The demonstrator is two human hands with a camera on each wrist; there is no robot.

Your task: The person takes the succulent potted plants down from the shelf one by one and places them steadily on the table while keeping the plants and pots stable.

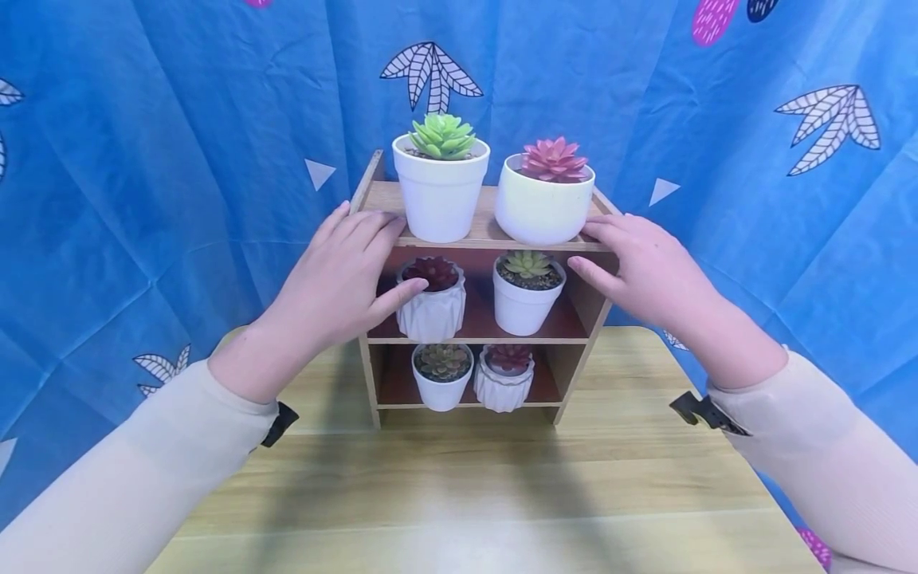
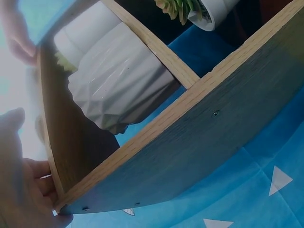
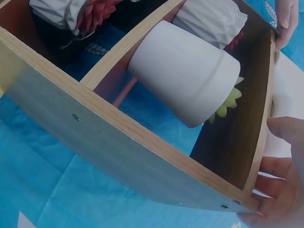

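A small wooden shelf (image 1: 480, 341) stands upright, with potted succulents on its top and two lower levels. My left hand (image 1: 337, 275) rests on its top left corner, fingers lying over the top board and thumb extended in front of the dark red succulent (image 1: 434, 271) in a ridged white pot. On the top right corner rests my right hand (image 1: 649, 267), its thumb pointing inward towards the pale green succulent (image 1: 529, 263). In the right wrist view, fingers (image 3: 275, 183) touch the shelf's corner. A green succulent (image 1: 442, 137) and a pink succulent (image 1: 555, 159) stand on top between the hands.
Two more potted succulents, a brownish one (image 1: 442, 379) and a red one (image 1: 505, 379), occupy the bottom level. The shelf stands on a light wooden table (image 1: 473, 494). Behind it hangs a blue patterned curtain (image 1: 574, 72).
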